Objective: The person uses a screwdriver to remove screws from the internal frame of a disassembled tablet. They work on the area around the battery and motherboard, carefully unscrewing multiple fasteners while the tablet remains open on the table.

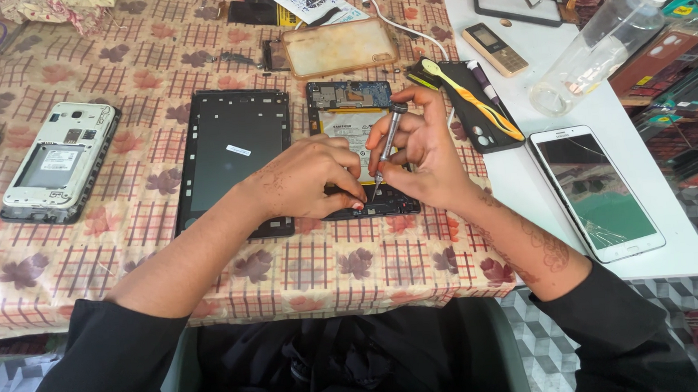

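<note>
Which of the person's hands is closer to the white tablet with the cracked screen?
The right. The right hand, holding a small screwdriver, is just left of the cracked tablet. The left hand rests farther left, on the opened device.

One head-worn camera looks steeply down and forward from just above the seated person's chest. It sits close over the bench (83,264), framing both forearms from the near edge, with a patch of tiled floor (538,330) at lower right.
</note>
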